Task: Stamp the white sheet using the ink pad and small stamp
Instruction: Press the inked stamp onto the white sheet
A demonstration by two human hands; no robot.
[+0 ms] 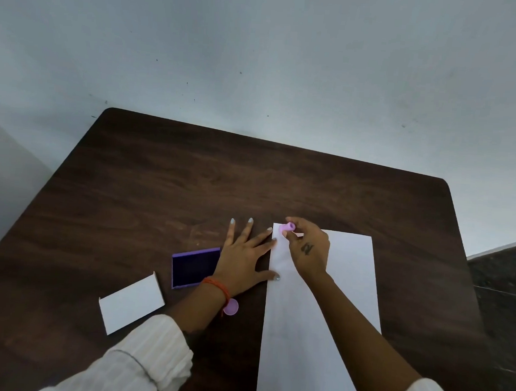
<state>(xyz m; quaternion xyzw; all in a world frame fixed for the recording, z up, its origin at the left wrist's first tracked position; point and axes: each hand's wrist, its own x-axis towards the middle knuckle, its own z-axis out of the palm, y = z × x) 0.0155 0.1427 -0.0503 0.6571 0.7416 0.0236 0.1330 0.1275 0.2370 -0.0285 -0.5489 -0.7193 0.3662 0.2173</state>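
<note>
A white sheet (344,293) lies lengthwise on the dark wooden table (190,190), right of centre. My right hand (308,247) pinches a small pink stamp (288,227) over the sheet's far left corner. Whether the stamp touches the paper is hidden by my fingers. My left hand (243,258) lies flat with fingers spread, its fingertips and thumb resting on the sheet's left edge. An open purple ink pad (195,267) with a dark inked face sits just left of that hand.
A small white box lid (131,304) lies left of the ink pad near the table's front. A round pink cap (231,307) sits beside my left wrist. A pale wall rises behind the table's far edge.
</note>
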